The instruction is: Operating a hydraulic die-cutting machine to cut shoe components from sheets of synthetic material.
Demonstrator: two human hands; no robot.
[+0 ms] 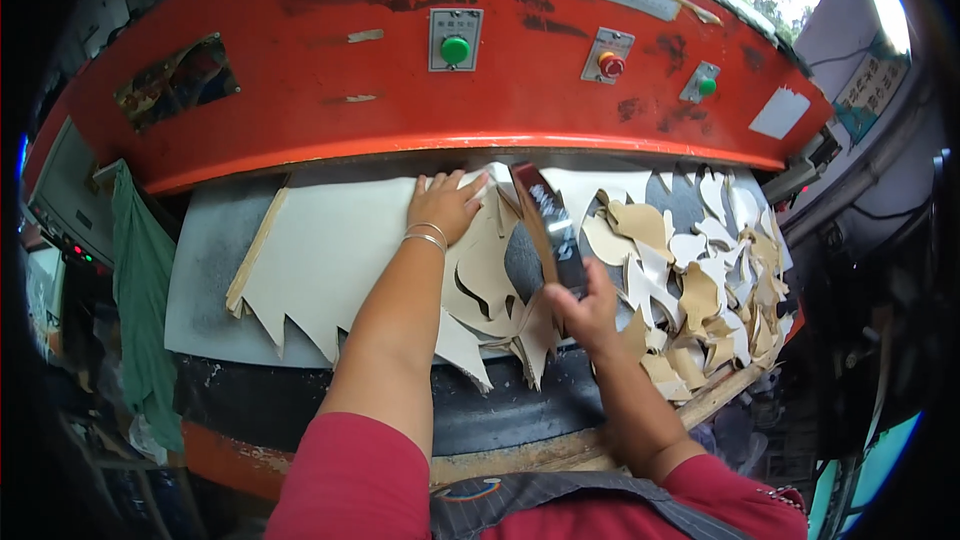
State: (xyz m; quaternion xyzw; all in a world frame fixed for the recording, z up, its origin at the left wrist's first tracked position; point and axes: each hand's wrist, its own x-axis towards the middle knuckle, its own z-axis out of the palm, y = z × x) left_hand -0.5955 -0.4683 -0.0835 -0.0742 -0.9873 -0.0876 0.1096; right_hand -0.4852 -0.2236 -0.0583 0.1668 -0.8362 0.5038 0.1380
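White sheeting [340, 250] lies under our flattened left grip [445, 206], mostly left of the long dark tool [552, 223] our right grip [588, 312] clasps, pointing away.

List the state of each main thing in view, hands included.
Cream-white layered sheets: laid flat, near edge jagged.
Long, dark, glossy tool: held.
Left hand: open, resting on the sheets.
Right hand: gripping the tool's near end.
Cream and tan irregular scraps: loosely heaped at right.
Red metal machine front: scuffed, dark-smeared.
Round green and red buttons: pressed or lit unclear.
Long green cloth: hanging in folds.
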